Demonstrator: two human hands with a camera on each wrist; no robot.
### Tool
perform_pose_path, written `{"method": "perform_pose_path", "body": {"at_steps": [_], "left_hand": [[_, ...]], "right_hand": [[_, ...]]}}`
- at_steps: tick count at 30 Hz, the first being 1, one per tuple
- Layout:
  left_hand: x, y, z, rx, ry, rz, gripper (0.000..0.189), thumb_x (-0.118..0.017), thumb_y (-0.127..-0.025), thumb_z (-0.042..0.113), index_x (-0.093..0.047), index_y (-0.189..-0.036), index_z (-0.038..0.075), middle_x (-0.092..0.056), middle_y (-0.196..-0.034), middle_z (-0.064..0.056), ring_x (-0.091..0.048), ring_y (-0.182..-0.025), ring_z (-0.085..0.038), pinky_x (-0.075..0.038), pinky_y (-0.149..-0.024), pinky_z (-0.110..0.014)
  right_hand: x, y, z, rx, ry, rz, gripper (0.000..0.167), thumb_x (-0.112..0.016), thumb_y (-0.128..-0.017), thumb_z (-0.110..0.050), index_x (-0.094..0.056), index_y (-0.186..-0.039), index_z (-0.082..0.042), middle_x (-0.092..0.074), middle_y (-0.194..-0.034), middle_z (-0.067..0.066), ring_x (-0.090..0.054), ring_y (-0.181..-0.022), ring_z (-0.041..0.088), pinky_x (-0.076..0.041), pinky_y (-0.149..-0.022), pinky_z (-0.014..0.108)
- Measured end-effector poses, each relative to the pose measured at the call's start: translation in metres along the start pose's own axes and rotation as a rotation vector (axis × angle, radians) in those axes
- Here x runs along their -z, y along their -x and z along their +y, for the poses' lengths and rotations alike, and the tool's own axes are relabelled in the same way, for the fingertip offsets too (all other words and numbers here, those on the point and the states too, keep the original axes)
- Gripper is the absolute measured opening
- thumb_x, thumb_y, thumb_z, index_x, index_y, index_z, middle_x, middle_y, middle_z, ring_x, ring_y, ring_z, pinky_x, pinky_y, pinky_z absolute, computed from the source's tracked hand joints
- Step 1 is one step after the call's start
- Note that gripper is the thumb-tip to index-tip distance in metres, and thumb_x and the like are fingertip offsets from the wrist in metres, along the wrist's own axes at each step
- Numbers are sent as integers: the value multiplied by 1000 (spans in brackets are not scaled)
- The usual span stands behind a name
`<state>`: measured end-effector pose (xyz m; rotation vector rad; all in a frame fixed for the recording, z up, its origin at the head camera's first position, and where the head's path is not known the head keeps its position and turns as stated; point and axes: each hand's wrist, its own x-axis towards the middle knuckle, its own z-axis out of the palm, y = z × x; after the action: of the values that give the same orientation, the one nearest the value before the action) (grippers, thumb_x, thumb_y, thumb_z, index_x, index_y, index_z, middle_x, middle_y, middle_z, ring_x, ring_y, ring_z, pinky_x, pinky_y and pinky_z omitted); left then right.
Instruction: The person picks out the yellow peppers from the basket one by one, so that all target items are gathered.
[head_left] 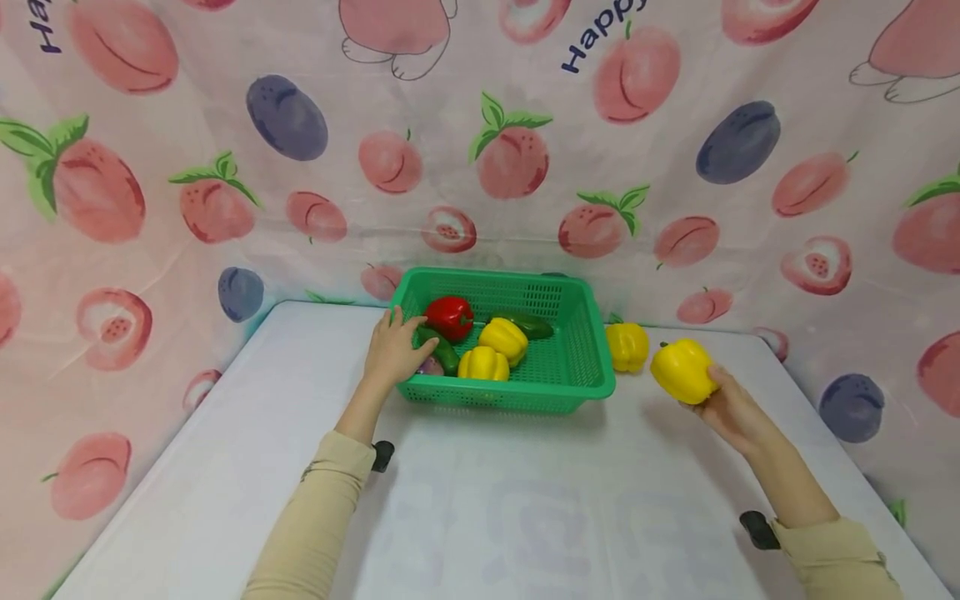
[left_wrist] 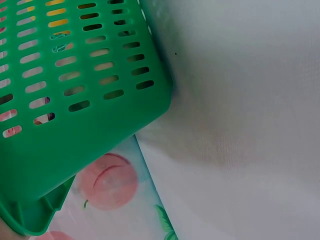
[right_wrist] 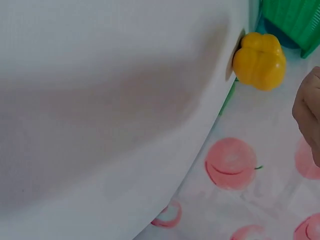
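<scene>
In the head view my left hand (head_left: pixel 393 350) grips the left rim of a green plastic basket (head_left: pixel 551 392), its thumb reaching over the inside. The basket holds a red bell pepper (head_left: pixel 450 318), two yellow bell peppers (head_left: pixel 504 340), a dark green vegetable (head_left: pixel 532 324) at the back, a cucumber-like one (head_left: pixel 444 354) and a purple piece (head_left: pixel 431 366) partly covered by the hand. To the basket's right, my right hand (head_left: pixel 731 408) holds a yellow bell pepper (head_left: pixel 682 370) above the table. Another yellow bell pepper (head_left: pixel 627 347) lies against the basket's right side.
The white table (head_left: pixel 525 500) ends just behind the basket, where a fruit-printed cloth (head_left: pixel 465 167) hangs. The slotted basket wall (left_wrist: pixel 75 125) fills much of the left wrist view. In the right wrist view, the loose yellow pepper (right_wrist: pixel 260 62) sits near the table's far edge.
</scene>
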<state>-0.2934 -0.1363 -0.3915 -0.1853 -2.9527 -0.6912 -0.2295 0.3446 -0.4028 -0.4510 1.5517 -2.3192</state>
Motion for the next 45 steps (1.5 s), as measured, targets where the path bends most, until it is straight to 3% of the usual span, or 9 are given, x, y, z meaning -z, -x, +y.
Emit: {"method": "perform_pose_path", "body": {"at_steps": [3, 9, 17, 25, 32, 38, 40, 42, 45], "left_hand": [[0, -1, 0, 2, 4, 0, 56, -48, -95, 43, -45, -140, 10, -16, -151, -31, -10, -143, -47, -12, -118, -54], [1, -1, 1, 4, 4, 0, 57, -48, -94, 43, -45, -140, 10, -17, -151, -31, -10, -143, -47, -12, -118, -54], [0, -3, 0, -9, 7, 21, 55, -51, -94, 40, -47, -139, 8, -19, -150, -33, -12, -141, -49, -13, -117, -54], [-1, -2, -1, -4, 7, 18, 56, -50, -94, 42, -46, -140, 9, -19, -151, -32, -11, -142, -48, -12, -118, -54], [1, -3, -1, 1, 7, 19, 57, -49, -94, 43, -45, -140, 9, -20, -151, -31, -13, -142, -48, -13, -117, -54], [1, -3, -2, 0, 3, 15, 57, -49, -94, 43, -45, -140, 9, -19, -151, -32, -12, -142, -48, -13, -117, -54], [0, -3, -2, 0, 6, 13, 57, -49, -94, 43, -46, -140, 9, -19, -151, -32, -12, -142, -48, -13, -117, -54], [-1, -3, -2, -3, 12, 13, 57, -50, -94, 42, -46, -139, 9, -19, -150, -32, -12, -142, -48, -13, -117, -54], [-1, -2, -2, -4, 19, 19, 57, -50, -94, 42, -46, -139, 8, -19, -151, -32, -12, -142, -48, -13, -117, -54]], "right_hand": [[2, 0, -2, -40, 65, 105, 26, -30, -103, -18, -31, -128, -25, -42, -116, -6, -52, -97, 8, -52, -86, 21], [11, -4, -10, -143, 193, 239, 56, -41, -100, -15, -7, -144, -24, -36, -116, -7, -54, -94, 5, -54, -82, 20], [14, -14, -14, -199, 400, 345, 62, -53, -96, -23, -12, -142, -27, -31, -118, -4, -52, -90, 1, -53, -77, 16], [15, -31, -12, -218, 461, 412, 78, -59, -93, -25, -6, -149, -23, -30, -119, -5, -44, -97, 8, -55, -76, 20], [18, -45, -10, -214, 639, 461, 91, -60, -91, -30, 5, -152, -11, -26, -126, 9, -43, -98, 11, -54, -74, 15], [21, -51, -3, -217, 793, 536, 93, -59, -91, -35, 7, -150, -3, -15, -146, 31, -37, -116, 32, -46, -69, 6], [23, -54, -1, -220, 795, 559, 93, -60, -91, -33, 7, -149, -3, -11, -149, 31, -32, -123, 39, -49, -78, 13], [25, -57, 0, -231, 799, 578, 94, -60, -91, -31, 8, -149, -2, -7, -151, 31, -27, -129, 42, -49, -93, 27], [27, -65, 0, -235, 812, 608, 93, -60, -91, -28, 9, -149, -3, -2, -153, 30, -21, -133, 44, -35, -110, 50]]}}
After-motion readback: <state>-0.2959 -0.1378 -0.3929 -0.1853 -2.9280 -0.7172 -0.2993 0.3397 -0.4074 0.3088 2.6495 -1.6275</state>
